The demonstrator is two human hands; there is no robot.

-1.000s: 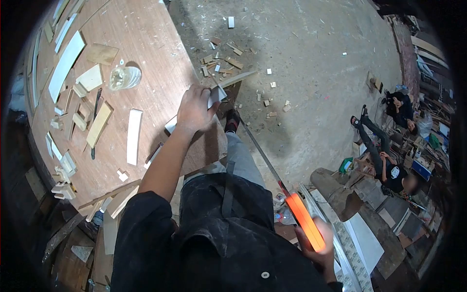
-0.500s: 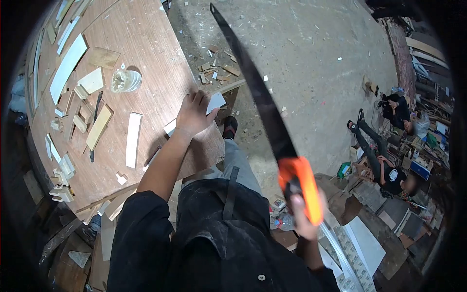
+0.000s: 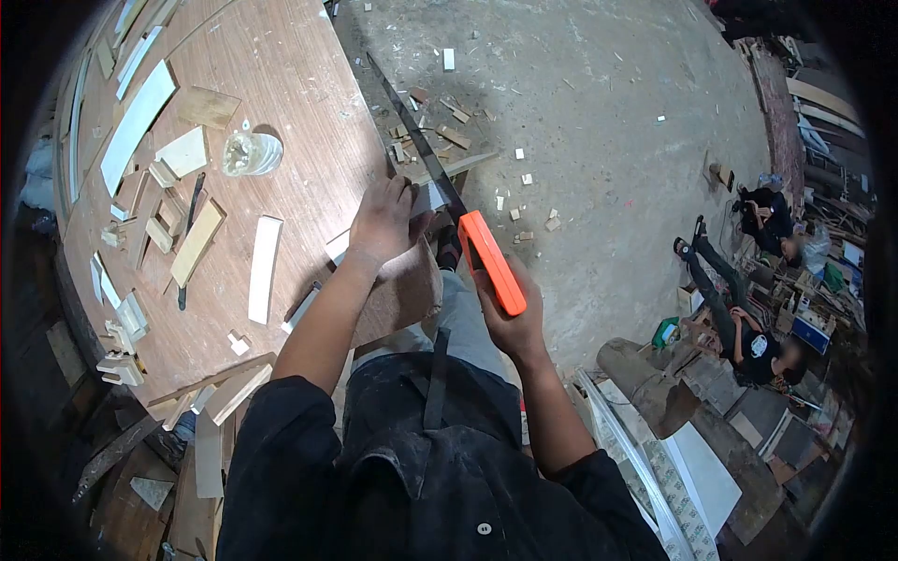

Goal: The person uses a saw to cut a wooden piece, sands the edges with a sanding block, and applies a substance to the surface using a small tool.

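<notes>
My left hand [image 3: 382,220] presses a white-faced wood strip [image 3: 430,197] down at the right edge of the wooden table [image 3: 309,131]. The strip's end sticks out past the edge. My right hand [image 3: 513,309] is wrapped round the orange handle [image 3: 493,262] of a handsaw. The saw's dark blade [image 3: 412,126] points up and to the left, lying across or just over the strip's end; whether it touches is unclear. A white strip [image 3: 264,269] and a plastic cup [image 3: 253,152] are on the table left of my left hand.
More wood pieces [image 3: 198,243] are spread over the table's left part. Offcuts [image 3: 454,136] lie on the concrete floor beyond the edge. Two people [image 3: 753,346] are on the floor at the right, among boards and clutter. Panels [image 3: 697,467] lean at the lower right.
My right hand has brought the saw left and inward, from held out at the right to the strip's end. A white piece shows on the floor at the top. My left hand stays on the strip.
</notes>
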